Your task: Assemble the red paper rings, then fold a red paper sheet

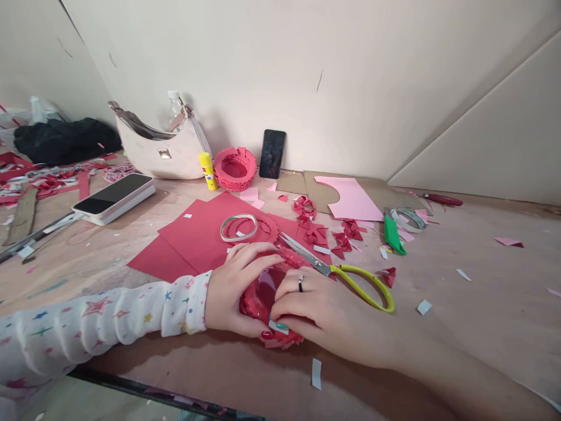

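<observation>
A red paper ring (284, 341) with a frilled outer edge lies near the table's front, its inside partly visible and glossy. My left hand (239, 286), in a star-patterned sleeve, curls around its left side, fingers over the far rim and thumb at the near rim. Over the right side rests my right hand (318, 307), wearing a dark ring, with fingers bent onto the near rim. Beneath its teal-nailed fingertip is a small white strip (277, 328) against the ring. Scissors (346, 278) with yellow-green handles lie just beyond my right hand.
Red paper sheets (175, 237) and a tape roll (239, 228) lie beyond my hands. Farther back are a glue stick (208, 171), another red ring (235, 169), a phone (272, 153) and a white handbag (160, 146). Folded red pieces (313, 234) and a green cutter (394, 235) lie right.
</observation>
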### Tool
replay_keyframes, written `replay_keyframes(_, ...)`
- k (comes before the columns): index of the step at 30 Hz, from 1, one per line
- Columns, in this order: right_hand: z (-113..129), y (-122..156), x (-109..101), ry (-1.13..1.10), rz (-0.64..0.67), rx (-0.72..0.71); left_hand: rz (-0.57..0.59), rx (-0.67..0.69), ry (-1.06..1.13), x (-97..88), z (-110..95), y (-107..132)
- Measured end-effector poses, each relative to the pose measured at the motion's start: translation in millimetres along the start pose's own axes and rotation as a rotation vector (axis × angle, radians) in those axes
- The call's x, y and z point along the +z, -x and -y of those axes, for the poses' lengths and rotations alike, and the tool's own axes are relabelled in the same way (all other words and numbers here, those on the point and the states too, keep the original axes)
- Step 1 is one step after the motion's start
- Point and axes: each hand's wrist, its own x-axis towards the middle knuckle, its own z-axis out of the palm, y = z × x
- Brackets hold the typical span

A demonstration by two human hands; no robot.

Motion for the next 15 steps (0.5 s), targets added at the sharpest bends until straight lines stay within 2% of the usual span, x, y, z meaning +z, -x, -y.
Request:
replay_keyframes(7,6.0,-0.6,-0.7,0.037,-0.02,0.045,0.005,0.007,-0.005,-0.4,-0.2,0.3)
replay_keyframes(15,5.9,-0.3,-0.1,0.054,-0.034,0.029,-0.002,0.006,-0.009,-0.3,-0.5,0.0)
